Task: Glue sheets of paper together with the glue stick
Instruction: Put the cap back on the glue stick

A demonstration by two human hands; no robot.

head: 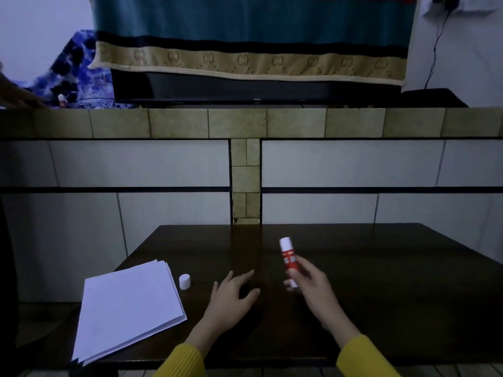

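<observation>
A stack of white paper sheets (128,306) lies on the dark wooden table (381,281) at the front left. Just right of the stack's far corner stands the small white glue cap (184,281). My right hand (310,281) grips a red and white glue stick (287,255) by its lower part, holding it upright above the table with its white uncapped end up. My left hand (231,297) hovers over the table's middle with fingers spread, holding nothing, right of the paper.
Behind the table rises a tiled wall with a tan tiled ledge (245,122). A dark screen draped with a teal and beige cloth (250,50) sits on the ledge. Another person's hand (16,96) shows at the far left.
</observation>
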